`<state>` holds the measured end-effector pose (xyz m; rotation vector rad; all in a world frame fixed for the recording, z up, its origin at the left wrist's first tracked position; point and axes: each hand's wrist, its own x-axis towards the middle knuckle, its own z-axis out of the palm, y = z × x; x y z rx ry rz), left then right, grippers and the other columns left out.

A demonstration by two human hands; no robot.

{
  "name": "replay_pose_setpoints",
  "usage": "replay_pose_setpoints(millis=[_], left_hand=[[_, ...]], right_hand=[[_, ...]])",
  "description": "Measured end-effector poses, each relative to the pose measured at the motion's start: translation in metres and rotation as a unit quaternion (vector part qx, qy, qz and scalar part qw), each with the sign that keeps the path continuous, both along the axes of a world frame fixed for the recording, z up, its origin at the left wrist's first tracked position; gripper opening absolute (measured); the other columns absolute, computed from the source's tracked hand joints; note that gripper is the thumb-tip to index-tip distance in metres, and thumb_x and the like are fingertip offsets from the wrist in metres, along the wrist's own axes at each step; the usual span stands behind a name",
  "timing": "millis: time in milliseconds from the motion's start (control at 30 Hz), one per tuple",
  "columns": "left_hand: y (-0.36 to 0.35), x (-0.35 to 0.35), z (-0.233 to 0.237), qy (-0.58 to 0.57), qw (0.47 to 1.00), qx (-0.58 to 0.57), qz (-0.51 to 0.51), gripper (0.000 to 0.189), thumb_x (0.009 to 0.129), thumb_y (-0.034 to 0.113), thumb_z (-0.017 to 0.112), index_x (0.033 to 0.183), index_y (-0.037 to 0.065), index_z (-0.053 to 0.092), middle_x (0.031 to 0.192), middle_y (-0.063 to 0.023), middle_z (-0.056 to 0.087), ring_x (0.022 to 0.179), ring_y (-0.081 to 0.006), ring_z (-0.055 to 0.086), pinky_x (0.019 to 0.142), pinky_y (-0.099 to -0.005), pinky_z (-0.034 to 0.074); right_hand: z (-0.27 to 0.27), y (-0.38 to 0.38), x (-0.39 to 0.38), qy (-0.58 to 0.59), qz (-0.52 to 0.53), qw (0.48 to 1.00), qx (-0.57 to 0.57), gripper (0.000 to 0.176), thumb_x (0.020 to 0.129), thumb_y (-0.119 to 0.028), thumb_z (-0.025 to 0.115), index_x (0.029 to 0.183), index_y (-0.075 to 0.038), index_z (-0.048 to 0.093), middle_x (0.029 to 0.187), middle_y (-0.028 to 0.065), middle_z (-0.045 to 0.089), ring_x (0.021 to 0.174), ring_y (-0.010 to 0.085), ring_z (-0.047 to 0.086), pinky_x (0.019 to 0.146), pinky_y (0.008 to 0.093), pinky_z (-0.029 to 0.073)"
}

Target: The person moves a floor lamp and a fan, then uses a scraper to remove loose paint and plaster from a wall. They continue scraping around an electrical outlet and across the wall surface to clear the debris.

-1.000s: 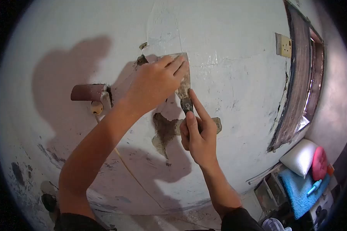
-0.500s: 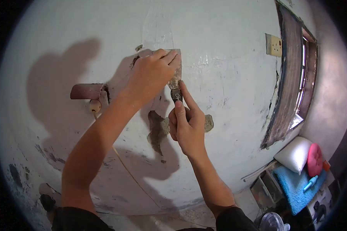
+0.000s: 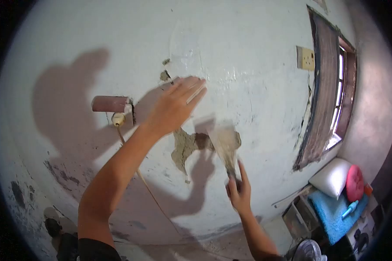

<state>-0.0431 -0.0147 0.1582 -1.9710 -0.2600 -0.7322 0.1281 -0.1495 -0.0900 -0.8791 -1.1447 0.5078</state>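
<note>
- The left hand lies flat against the white wall at the centre of the frame, fingers stretched toward the upper right.
- The right hand, at lower centre, grips the handle of a putty knife. Its blurred blade points up over the right end of a bare patch.
- A brown cylinder sticks out of the wall at the left, with a cord hanging below it.
- A socket and a window sit at the upper right.
- A white pillow and a blue towel lie at the lower right.

Wall: matt wht paint, flaking; bare patch rough plaster. Scraper blade dull metal.
</note>
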Motion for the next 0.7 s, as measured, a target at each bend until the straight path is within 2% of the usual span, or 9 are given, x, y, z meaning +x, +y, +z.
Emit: replay_pose_setpoints(millis=[133,167,200,233,267,367,467,600,700], left_hand=[[-0.009,0.012,-0.02,0.086,0.992,-0.066,-0.056,0.056,0.079,0.017,0.065,0.133,0.006,0.053,0.148,-0.0086,0.042,0.137,-0.028,0.038,0.115,-0.0488,0.03],[-0.008,0.016,-0.022,0.132,0.981,-0.118,-0.084,0.056,0.082,0.021,0.065,0.134,0.007,0.052,0.149,-0.0079,0.041,0.138,-0.0281,0.036,0.115,-0.0495,0.029],[-0.005,0.022,-0.024,0.132,0.981,-0.115,-0.082,0.056,0.082,0.021,0.065,0.134,0.007,0.052,0.149,-0.0079,0.041,0.138,-0.0281,0.036,0.115,-0.0495,0.029],[0.0,0.029,-0.027,0.169,0.981,-0.079,-0.05,0.056,0.084,0.025,0.064,0.137,0.011,0.051,0.151,-0.0063,0.039,0.139,-0.0271,0.035,0.115,-0.0491,0.029],[0.005,0.034,-0.03,0.207,0.977,-0.043,-0.019,0.056,0.087,0.029,0.064,0.139,0.015,0.049,0.152,-0.0046,0.037,0.14,-0.0261,0.034,0.116,-0.0487,0.028],[0.042,0.045,0.015,0.213,0.975,0.011,-0.057,0.057,0.089,0.035,0.062,0.143,0.025,0.045,0.154,-0.0025,0.034,0.142,-0.024,0.031,0.117,-0.047,0.027],[0.045,0.055,0.052,0.135,0.987,0.056,-0.062,0.059,0.089,0.036,0.062,0.144,0.032,0.042,0.155,-0.0011,0.032,0.143,-0.0223,0.029,0.118,-0.0457,0.026],[0.048,0.064,0.071,0.102,0.988,0.102,-0.05,0.058,0.09,0.036,0.062,0.145,0.03,0.042,0.154,-0.0013,0.033,0.142,-0.0224,0.031,0.118,-0.0454,0.027],[0.048,0.066,0.08,0.086,0.989,0.107,-0.062,0.059,0.09,0.035,0.062,0.145,0.029,0.041,0.154,-0.0014,0.034,0.141,-0.0219,0.032,0.118,-0.0451,0.027]], right_hand=[[-0.189,-0.091,0.016,-0.099,-0.151,0.963,-0.199,0.044,0.093,-0.012,0.06,0.131,0.007,0.051,0.089,0.0113,0.065,0.071,0.0111,0.058,0.062,0.0282,0.049],[-0.194,-0.124,0.009,-0.102,-0.079,0.979,-0.158,0.038,0.1,-0.024,0.05,0.133,-0.007,0.055,0.136,0.0198,0.054,0.128,0.0369,0.047,0.108,0.0426,0.035],[-0.261,-0.149,0.017,-0.194,-0.1,0.952,-0.213,0.04,0.1,-0.01,0.049,0.139,-0.005,0.049,0.138,0.0204,0.052,0.131,0.0344,0.045,0.109,0.0392,0.033],[-0.325,-0.184,0.026,-0.238,-0.112,0.936,-0.233,0.041,0.099,-0.012,0.05,0.139,-0.004,0.047,0.137,0.0209,0.053,0.13,0.0339,0.047,0.107,0.0389,0.036],[-0.343,-0.213,0.028,-0.28,-0.123,0.918,-0.253,0.043,0.099,-0.013,0.051,0.14,-0.003,0.046,0.135,0.0215,0.053,0.129,0.0334,0.048,0.104,0.0385,0.038],[-0.33,-0.241,0.043,-0.159,-0.171,0.89,-0.393,0.045,0.097,-0.018,0.054,0.139,-0.004,0.047,0.134,0.0234,0.054,0.123,0.0349,0.054,0.096,0.0389,0.044],[-0.295,-0.207,0.071,-0.176,-0.213,0.893,-0.354,0.048,0.095,-0.023,0.058,0.139,-0.005,0.047,0.129,0.0257,0.056,0.114,0.038,0.059,0.088,0.0409,0.048],[-0.291,-0.17,0.106,-0.209,-0.227,0.909,-0.28,0.05,0.094,-0.023,0.058,0.14,-0.006,0.046,0.126,0.0275,0.057,0.11,0.0418,0.06,0.086,0.0426,0.049],[-0.276,-0.162,0.112,-0.218,-0.25,0.864,-0.379,0.05,0.094,-0.023,0.057,0.14,-0.007,0.046,0.124,0.0278,0.058,0.115,0.0425,0.056,0.09,0.0436,0.047]])
